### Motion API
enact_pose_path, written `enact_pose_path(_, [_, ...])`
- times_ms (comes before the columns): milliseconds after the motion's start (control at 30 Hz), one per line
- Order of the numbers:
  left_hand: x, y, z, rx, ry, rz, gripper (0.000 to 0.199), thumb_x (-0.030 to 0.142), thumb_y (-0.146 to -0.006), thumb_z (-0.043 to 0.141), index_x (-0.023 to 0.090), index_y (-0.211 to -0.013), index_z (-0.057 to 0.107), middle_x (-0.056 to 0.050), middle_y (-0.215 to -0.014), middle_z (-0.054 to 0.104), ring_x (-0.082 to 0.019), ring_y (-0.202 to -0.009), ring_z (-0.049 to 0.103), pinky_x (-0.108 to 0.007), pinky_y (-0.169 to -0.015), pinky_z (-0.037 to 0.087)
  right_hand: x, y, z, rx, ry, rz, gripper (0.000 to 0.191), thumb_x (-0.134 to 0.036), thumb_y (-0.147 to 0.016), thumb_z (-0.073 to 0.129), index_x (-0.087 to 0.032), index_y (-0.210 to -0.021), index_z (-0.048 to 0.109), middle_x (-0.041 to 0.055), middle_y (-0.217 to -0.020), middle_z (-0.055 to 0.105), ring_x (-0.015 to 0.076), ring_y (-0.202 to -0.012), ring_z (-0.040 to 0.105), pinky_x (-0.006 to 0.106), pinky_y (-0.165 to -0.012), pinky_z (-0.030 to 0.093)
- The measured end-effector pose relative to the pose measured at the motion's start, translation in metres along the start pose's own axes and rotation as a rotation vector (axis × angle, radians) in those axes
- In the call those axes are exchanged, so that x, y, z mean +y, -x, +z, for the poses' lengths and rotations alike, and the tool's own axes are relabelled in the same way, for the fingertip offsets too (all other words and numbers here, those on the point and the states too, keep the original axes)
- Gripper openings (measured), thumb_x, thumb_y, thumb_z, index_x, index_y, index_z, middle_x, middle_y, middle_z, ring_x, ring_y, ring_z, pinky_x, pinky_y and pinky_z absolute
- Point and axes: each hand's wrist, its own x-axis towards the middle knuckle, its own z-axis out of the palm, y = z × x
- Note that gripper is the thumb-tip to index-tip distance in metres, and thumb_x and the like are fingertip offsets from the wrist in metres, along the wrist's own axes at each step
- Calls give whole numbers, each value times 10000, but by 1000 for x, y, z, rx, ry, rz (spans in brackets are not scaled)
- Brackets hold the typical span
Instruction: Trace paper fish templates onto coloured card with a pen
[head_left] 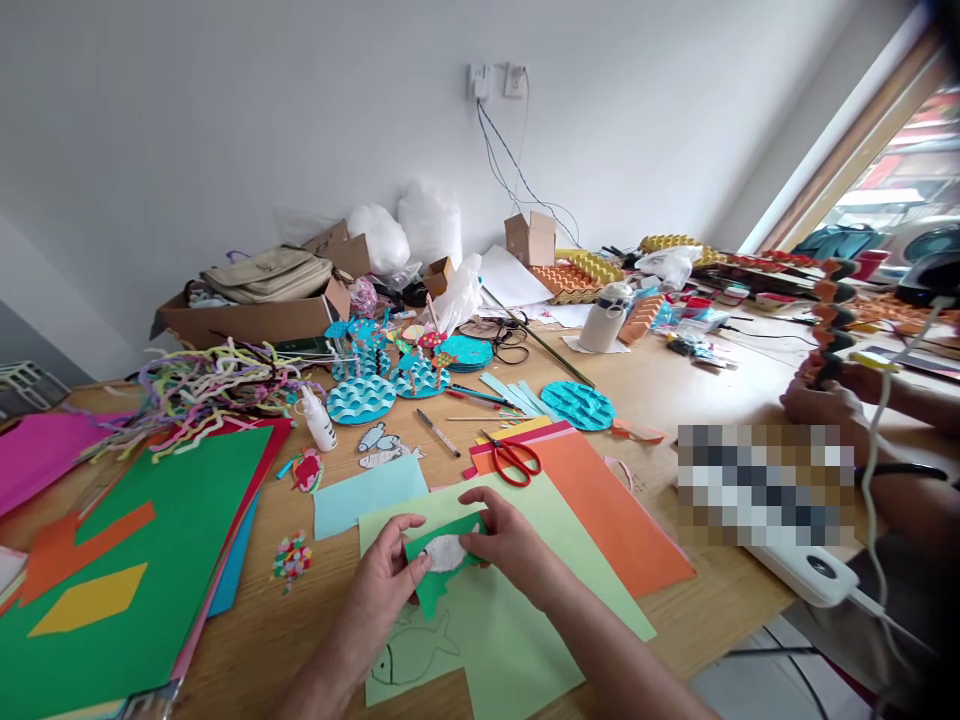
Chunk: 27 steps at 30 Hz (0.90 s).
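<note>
Between my hands is a dark green paper piece (430, 598) with a white fish cutout (447, 552) lying against it. My left hand (391, 572) pinches its left side, and my right hand (501, 540) grips the upper right, thumb pressed near the fish's tail. Below them spreads a light green sheet (525, 640) with a fish outline drawn at its lower left and a notch cut from its front edge. Red-handled scissors (511, 462) rest just beyond, on stacked orange paper (600, 500). A light blue sheet (367, 497) lies to the left.
A white glue bottle (320, 420), a pen (438, 433) and fish cutouts (382, 445) lie ahead. Green card sheets (180, 560) and tangled pipe cleaners (210, 385) cover the left. Blue wavy discs (361, 400) stand farther back. Another person's hands (817, 400) hold an egg-carton strip at right.
</note>
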Motion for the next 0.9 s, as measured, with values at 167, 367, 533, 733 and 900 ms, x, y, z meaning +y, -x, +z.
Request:
enact_pose_path(167, [-6,-12,-38,144,-383,176,363,405,-775,404,168,-1028,509,-76,-908,611,-207,-857,597,-295,-679,506,1,6,-15,72,79,7,362,-220,-622,553,-229,-975,470,-100,-571,353,99,-523,440,226,-502,396])
enact_pose_path(367, [-5,-30,-62,135,-698,224,274,184,-711,455,193,-951,586,-73,-1003,596,-229,-978,532,-349,-844,427,9,12,-20,167,401,-30,354,-212,-671,494,-252,-1022,494,-71,-621,385,117,-576,446,219,-512,349])
enact_pose_path(533, [-2,-38,-60,102,-901,226,215,132,-695,496,205,-882,574,-64,-948,576,-239,-964,498,-355,-852,375,6,14,-16,198,632,-13,389,-181,-702,460,-248,-1086,473,-43,-654,452,146,-638,485,229,-541,348])
enact_pose_path(733, [5,-46,-58,70,-980,174,209,60,-664,467,216,-781,541,8,-731,530,-175,-763,517,-248,-680,379,-3,20,-13,205,670,18,398,-162,-711,438,-236,-1102,454,-38,-648,449,158,-644,484,235,-546,354])
enact_pose_path(900, [10,-47,-58,72,-951,156,234,63,-685,418,208,-819,543,30,-688,498,-135,-648,511,-205,-577,371,-5,22,-14,222,616,51,401,-165,-710,440,-242,-1104,448,-32,-689,460,153,-643,497,233,-548,369])
